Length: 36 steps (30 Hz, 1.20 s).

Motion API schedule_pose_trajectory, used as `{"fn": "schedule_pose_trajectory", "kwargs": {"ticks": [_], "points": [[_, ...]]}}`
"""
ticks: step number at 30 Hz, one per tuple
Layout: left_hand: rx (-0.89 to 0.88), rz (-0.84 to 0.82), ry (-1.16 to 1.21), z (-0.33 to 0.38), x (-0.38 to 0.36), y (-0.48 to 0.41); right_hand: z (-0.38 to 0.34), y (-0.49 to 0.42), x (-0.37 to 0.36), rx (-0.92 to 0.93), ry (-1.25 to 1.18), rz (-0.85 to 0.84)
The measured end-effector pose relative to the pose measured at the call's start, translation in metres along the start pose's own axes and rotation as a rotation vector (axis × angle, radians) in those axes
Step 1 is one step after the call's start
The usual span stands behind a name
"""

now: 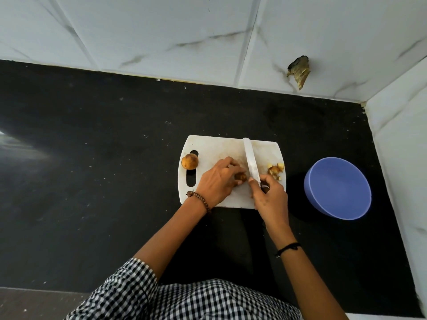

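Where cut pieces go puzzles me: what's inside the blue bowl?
Nothing shows: the blue bowl has a bare interior, though its left wall may cover a sliver. Cut pieces lie on the cutting board.

Soft, even light fills the scene, bright on the white wall without blowing it out. A pale glare streaks the black counter at the far left, so light seems to enter from that side. A dim shadow lies beneath the arms. The white knife barely stands out against the board. Wide-angle distortion bends the tile lines; the shirt is slightly soft.
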<state>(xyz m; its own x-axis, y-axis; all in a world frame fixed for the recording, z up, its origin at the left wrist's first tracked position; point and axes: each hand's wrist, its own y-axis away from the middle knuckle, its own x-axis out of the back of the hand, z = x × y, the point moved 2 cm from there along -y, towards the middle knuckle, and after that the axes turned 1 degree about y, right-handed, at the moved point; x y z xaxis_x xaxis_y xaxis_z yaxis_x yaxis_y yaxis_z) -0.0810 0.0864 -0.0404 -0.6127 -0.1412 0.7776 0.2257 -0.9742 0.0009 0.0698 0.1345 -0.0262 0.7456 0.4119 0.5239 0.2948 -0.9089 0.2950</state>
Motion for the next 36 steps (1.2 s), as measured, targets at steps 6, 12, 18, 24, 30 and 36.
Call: {"fn": "schedule_pose_trajectory", "kwargs": {"ticks": [6,12,18,24,30,36], "points": [[-0.005,0.118,-0.049,-0.001,0.001,-0.003,0.005,0.007,0.003,-0.050,-0.111,-0.033],[0.030,0.246,-0.132,0.009,-0.010,-0.006,0.004,0.018,0.007,-0.067,-0.215,-0.048],[0.129,0.186,-0.010,0.003,-0.011,-0.003,0.014,0.026,0.009,-0.010,-0.129,-0.028],[0.115,0.157,0.069,-0.001,-0.009,-0.004,0.009,0.037,0.010,0.165,0.108,0.007],[0.131,0.146,0.089,0.000,-0.005,-0.005,0.007,0.038,0.000,0.271,0.231,-0.026],[0.112,0.139,0.067,0.003,-0.005,-0.004,0.012,0.036,-0.003,0.288,0.307,-0.016]]}}
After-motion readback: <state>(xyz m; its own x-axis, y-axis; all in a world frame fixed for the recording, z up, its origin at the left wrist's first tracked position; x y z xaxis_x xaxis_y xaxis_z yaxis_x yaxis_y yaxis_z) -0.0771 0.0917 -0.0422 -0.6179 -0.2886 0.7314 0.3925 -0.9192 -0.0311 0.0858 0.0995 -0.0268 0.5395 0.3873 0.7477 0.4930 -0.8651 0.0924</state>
